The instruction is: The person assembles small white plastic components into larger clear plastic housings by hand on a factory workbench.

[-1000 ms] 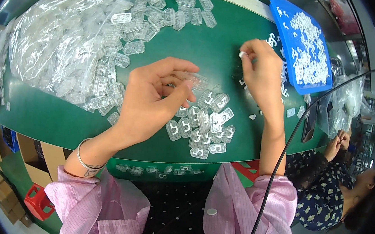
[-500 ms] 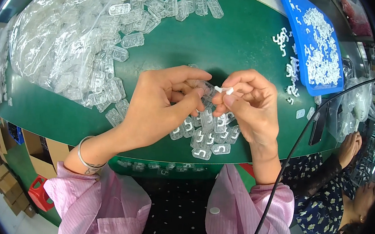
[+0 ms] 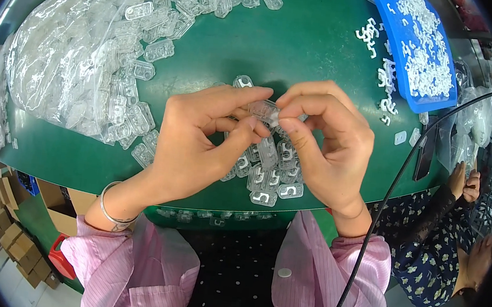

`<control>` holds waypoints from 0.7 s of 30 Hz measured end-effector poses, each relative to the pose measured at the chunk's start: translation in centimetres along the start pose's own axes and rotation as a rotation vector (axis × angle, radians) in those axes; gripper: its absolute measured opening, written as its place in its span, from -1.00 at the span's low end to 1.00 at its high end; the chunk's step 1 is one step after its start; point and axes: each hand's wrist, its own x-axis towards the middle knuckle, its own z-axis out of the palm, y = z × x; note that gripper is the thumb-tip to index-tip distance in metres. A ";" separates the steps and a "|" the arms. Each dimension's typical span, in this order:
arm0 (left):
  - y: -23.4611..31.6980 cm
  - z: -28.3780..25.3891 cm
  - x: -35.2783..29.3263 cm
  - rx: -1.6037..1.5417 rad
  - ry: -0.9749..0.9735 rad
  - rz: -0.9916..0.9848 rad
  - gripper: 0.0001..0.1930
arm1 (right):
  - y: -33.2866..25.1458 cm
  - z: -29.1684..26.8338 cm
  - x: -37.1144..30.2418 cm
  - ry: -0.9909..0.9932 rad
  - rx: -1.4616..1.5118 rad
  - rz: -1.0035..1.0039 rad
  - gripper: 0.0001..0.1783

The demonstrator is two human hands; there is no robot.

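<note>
Over the green table, my left hand (image 3: 197, 134) pinches a small clear plastic case (image 3: 260, 110) between thumb and fingers. My right hand (image 3: 333, 141) is closed at the right end of that case, its thumb and forefinger on a small white hook-shaped piece (image 3: 275, 119), mostly covered by the fingertips. Whether the piece sits inside the case I cannot tell. Beneath both hands lies a group of clear cases (image 3: 273, 178) with white hook-shaped pieces in them; my hands hide some of these.
A big clear bag (image 3: 66, 47) of clear cases spills across the table's left. At the right, loose white pieces (image 3: 387, 75) lie beside a blue tray (image 3: 398, 64) full of them. A black cable (image 3: 394, 179) crosses the right side. Another person's hands (image 3: 464, 183) are beyond.
My right hand has brought the white piece left against the clear case, and its fingers now cover most of it. The view has shifted slightly.
</note>
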 end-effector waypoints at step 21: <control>0.6 -0.8 0.0 -0.189 -0.068 -0.102 -0.67 | 0.3 -0.1 0.8 0.013 -0.280 -0.292 -0.80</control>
